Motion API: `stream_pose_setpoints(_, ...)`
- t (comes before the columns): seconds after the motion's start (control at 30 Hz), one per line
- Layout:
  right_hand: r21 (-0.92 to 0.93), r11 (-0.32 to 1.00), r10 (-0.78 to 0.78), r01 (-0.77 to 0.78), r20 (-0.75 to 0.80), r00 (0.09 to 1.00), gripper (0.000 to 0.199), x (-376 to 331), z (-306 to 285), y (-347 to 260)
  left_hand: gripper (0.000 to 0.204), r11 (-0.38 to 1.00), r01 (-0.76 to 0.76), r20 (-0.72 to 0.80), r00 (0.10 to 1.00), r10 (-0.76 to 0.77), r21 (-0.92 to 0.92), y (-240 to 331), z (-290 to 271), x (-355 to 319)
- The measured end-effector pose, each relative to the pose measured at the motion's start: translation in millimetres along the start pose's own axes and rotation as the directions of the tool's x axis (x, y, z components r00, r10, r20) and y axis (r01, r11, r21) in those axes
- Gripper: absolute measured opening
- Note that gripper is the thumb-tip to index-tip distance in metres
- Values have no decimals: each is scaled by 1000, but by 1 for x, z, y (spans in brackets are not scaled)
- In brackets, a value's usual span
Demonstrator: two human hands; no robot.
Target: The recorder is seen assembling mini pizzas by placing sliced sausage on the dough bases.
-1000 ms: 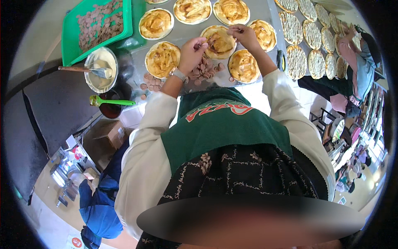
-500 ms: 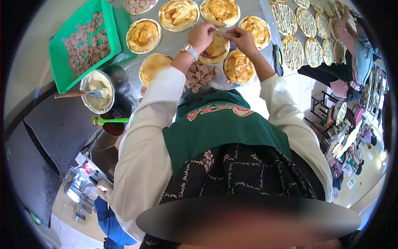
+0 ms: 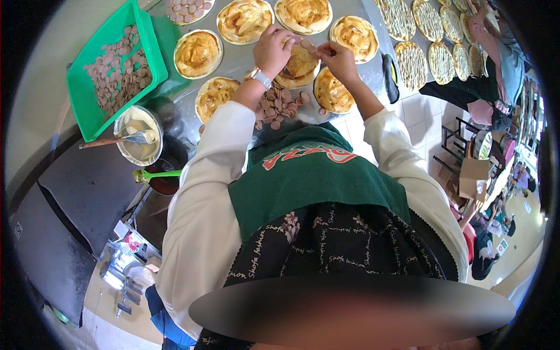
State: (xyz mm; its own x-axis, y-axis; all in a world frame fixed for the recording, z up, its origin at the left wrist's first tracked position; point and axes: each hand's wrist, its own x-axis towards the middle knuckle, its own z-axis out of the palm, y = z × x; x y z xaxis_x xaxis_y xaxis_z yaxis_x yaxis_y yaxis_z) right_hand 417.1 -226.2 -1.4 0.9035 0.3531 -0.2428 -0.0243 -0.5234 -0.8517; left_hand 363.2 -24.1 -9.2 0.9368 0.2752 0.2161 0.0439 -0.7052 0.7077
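Observation:
My left hand (image 3: 273, 51), with a watch at the wrist, is closed in a pinch over the far left edge of a sauced pizza base (image 3: 298, 69). A sausage slice seems to be at its fingertips, partly hidden. My right hand (image 3: 340, 62) pinches at the base's far right edge, its fingertips on a sausage slice (image 3: 313, 50). Another slice (image 3: 305, 44) lies on the rim between the hands. Just nearer than this base, a loose heap of sausage slices (image 3: 277, 107) rests on the metal table (image 3: 238, 65).
Several other sauced bases surround this one, such as a base (image 3: 198, 53) at left. A green tray (image 3: 153, 49) of slices stands far left, above a cream tub (image 3: 153, 153) with a brush. A green-handled brush (image 3: 160, 174) lies nearby. Striped pizzas (image 3: 412, 65) and a co-worker are at right.
My left hand has moved slightly left and away from the base's middle. More slices now show along the far rim between my hands. The view has shifted a little.

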Motion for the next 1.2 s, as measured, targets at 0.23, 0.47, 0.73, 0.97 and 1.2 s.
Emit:
stream_pose_setpoints(0.23, -141, 957, -261, 254, -35, 965, 13, -20, 7, 13, 14, 996, 85, -46, 995, -86, -5, 0, -39, -60)
stream_pose_setpoints(0.47, -44, 991, -124, 130, 115, 986, 18, -40, 3, 18, 13, 995, 101, 10, 995, -101, 13, 10, -56, -122)
stream_pose_setpoints(0.73, -354, 870, -357, 343, 26, 934, 17, -52, 13, 0, 28, 980, -47, 32, 999, 41, 193, 15, -51, -159)
stream_pose_setpoints(0.97, -421, 610, -486, 671, 469, 737, 22, -103, 21, 7, 36, 990, 11, 47, 999, -18, 140, 16, -51, -177)
stream_pose_setpoints(1.2, -518, 450, -537, 727, 493, 684, 28, -101, 33, 19, 24, 987, 117, -22, 993, -115, 107, 20, -53, -184)
